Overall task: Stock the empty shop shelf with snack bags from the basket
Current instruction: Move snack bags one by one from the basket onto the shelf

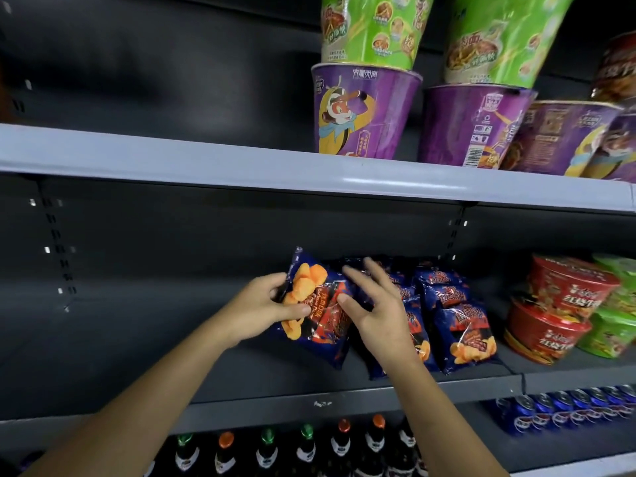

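Slippage risk: glossy dark-blue foil snack bag [320, 318] is pinched by left hand [263, 306]; right hand [378, 309] is splayed, gripping nothing.

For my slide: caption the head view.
Left hand grips a dark blue foil snack bag; right hand touches it.

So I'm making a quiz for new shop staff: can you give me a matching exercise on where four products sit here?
1 snack bag
2 purple cups
3 red bowls
4 blue cans

a under the green cups
b on the shelf below the red bowls
c gripped by the left hand
d right of the stocked bags

Pairs: 1-c, 2-a, 3-d, 4-b
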Demonstrator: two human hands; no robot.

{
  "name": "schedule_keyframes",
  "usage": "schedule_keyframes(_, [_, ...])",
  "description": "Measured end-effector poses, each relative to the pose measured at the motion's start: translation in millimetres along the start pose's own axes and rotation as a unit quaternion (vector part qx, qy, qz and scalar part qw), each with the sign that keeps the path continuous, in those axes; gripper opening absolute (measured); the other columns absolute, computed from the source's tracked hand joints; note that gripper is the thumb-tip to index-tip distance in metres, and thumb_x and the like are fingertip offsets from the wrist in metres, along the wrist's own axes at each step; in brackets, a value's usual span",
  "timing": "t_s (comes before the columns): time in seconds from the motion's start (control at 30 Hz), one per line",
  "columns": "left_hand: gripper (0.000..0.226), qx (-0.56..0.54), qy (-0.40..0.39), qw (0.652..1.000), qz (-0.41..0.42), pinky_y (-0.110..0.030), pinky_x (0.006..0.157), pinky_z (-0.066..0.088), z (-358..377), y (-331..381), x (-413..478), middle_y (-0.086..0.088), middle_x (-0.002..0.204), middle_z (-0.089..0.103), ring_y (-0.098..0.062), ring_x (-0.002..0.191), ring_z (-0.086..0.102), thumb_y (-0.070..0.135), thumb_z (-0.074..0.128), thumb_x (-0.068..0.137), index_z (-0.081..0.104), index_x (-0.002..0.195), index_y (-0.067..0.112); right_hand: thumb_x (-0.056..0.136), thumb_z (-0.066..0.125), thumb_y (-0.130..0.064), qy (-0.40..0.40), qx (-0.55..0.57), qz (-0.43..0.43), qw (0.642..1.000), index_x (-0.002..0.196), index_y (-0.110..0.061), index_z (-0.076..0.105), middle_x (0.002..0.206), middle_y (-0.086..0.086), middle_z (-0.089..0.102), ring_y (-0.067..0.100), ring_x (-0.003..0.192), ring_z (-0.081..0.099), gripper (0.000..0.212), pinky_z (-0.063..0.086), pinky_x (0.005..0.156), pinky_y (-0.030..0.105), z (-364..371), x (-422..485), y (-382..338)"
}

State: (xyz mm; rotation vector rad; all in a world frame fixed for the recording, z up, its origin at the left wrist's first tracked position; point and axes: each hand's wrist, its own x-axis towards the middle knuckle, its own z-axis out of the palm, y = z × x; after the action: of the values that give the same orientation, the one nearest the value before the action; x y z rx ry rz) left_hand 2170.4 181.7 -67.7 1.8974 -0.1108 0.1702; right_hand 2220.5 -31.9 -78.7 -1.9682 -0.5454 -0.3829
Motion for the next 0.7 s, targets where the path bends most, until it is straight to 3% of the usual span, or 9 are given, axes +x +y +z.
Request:
schedule_keyframes(0.07, [0.033,-0.081,0.064,0.995,-0.008,-0.024,0.083,0.056,7.9,-1.8,-1.6,0.009,0.1,0.077,-0.014,0.099,0.072,0.013,0.079,0.084,0.068,0.112,0.024,0.087,0.077,-0.034,0.013,0.042,0.063,0.997,0.152,-0.037,0.037,0.163,-0.011,0.023,0.011,0.149,0.023,0.077,0.026,0.122,0.036,0.0,-0.2,-0.9])
schedule_keyframes(0.13, [0.036,-0.167,0.094,0.981,-0.031,-0.037,0.08,0.06,14.4,-6.3,-1.2,0.001,0.106,0.076,-0.019,0.099,0.073,0.011,0.077,0.084,0.065,0.117,0.022,0.083,0.08,-0.041,-0.011,0.111,0.16,0.981,0.157,-0.033,0.024,0.161,-0.004,0.031,0.019,0.145,0.037,0.094,0.037,0.118,0.046,2.3,-4.1,-1.4])
schedule_keyframes(0.23, [0.04,-0.225,0.086,0.97,-0.037,-0.039,0.073,0.061,23.3,-6.4,-4.6,-0.007,0.113,0.075,-0.024,0.099,0.074,0.01,0.075,0.085,0.061,0.121,0.018,0.086,0.076,-0.037,-0.085,0.291,0.268,0.914,0.139,-0.018,0.044,0.119,0.011,0.072,0.031,0.101,0.073,0.064,0.059,0.09,0.047,6.9,-10.8,-0.7])
schedule_keyframes(0.27, [0.041,-0.222,0.072,0.972,-0.036,-0.04,0.074,0.061,24.9,-7.3,-4.8,-0.008,0.114,0.075,-0.025,0.1,0.074,0.012,0.075,0.084,0.061,0.122,0.017,0.089,0.074,-0.032,-0.084,0.338,0.278,0.895,0.13,-0.014,0.049,0.109,0.014,0.075,0.033,0.095,0.074,0.051,0.061,0.084,0.045,8.5,-12.0,0.8])
schedule_keyframes(0.37, [0.041,-0.23,0.027,0.971,-0.053,-0.048,0.084,0.06,23.7,-9.9,-5.4,-0.01,0.112,0.075,-0.031,0.101,0.073,0.036,0.072,0.084,0.065,0.118,0.015,0.09,0.073,-0.019,-0.011,0.407,0.285,0.868,0.119,-0.009,0.053,0.109,0.018,0.075,0.035,0.092,0.071,0.037,0.056,0.069,0.039,7.7,-10.4,9.2])
schedule_keyframes(0.47, [0.062,-0.246,0.058,0.966,-0.055,-0.043,0.08,0.06,14.6,-13.4,0.0,-0.006,0.103,0.076,-0.024,0.094,0.074,0.067,0.069,0.078,0.07,0.112,0.016,0.088,0.075,-0.014,-0.009,0.341,0.284,0.896,0.115,-0.008,0.053,0.09,0.009,0.071,0.018,0.066,0.058,0.035,0.044,0.053,0.029,5.4,-9.4,14.2])
schedule_keyframes(0.57, [0.061,-0.155,0.072,0.985,-0.022,-0.026,0.077,0.056,9.0,-20.0,3.0,0.002,0.1,0.077,-0.014,0.093,0.071,0.063,0.076,0.064,0.069,0.11,0.024,0.088,0.075,-0.012,-0.044,0.273,0.254,0.927,0.118,-0.013,0.055,0.094,0.002,0.072,0.01,0.067,0.059,0.037,0.044,0.058,0.024,4.5,-7.0,15.4])
schedule_keyframes(0.63, [0.055,-0.073,0.046,0.996,-0.025,-0.033,0.092,0.055,9.7,-30.3,6.1,0.002,0.107,0.076,-0.017,0.106,0.069,0.055,0.083,0.065,0.069,0.109,0.026,0.087,0.077,-0.01,-0.049,0.257,0.232,0.937,0.124,-0.022,0.051,0.108,0.001,0.073,0.011,0.088,0.067,0.047,0.051,0.078,0.027,6.4,-3.2,15.6])
schedule_keyframes(0.7, [0.038,-0.05,0.034,0.998,-0.033,-0.037,0.096,0.054,13.7,-38.7,7.8,0.003,0.106,0.077,-0.019,0.107,0.069,0.04,0.085,0.075,0.07,0.107,0.024,0.086,0.078,-0.009,-0.038,0.242,0.229,0.942,0.124,-0.03,0.042,0.108,-0.004,0.069,0.012,0.099,0.066,0.056,0.051,0.097,0.036,11.5,-1.8,16.2])
